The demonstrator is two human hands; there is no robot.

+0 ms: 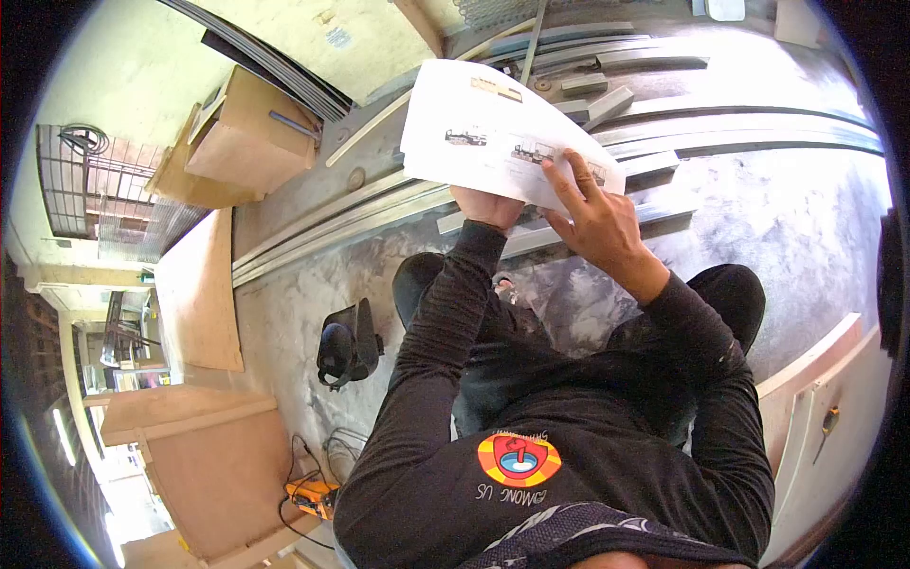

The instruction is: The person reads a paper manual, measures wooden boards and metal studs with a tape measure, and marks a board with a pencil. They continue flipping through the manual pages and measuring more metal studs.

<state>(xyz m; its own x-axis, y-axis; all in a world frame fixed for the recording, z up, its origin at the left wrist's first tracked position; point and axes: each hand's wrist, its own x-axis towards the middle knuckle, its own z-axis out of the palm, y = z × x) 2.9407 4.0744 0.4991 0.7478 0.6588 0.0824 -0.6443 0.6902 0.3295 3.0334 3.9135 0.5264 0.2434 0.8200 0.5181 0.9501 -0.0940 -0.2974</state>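
A white printed sheet of paper (464, 171) with small pictures on it is held up in front of me, above the floor. My left hand (488, 206) grips its lower edge from beneath; most of those fingers are hidden behind the sheet. Over the right part of the paper lies my right hand (607, 223), its fingers apart and a fingertip touching the page near a printed picture. Nothing is gripped in that hand.
Long metal bars (360, 213) and short metal pieces (607, 109) lie on the floor ahead. A cardboard box (251, 133) stands left. Nearer are a black welding mask (349, 343), an orange tool (311, 495) with cables, and wooden panels. A screwdriver (828, 427) rests at right.
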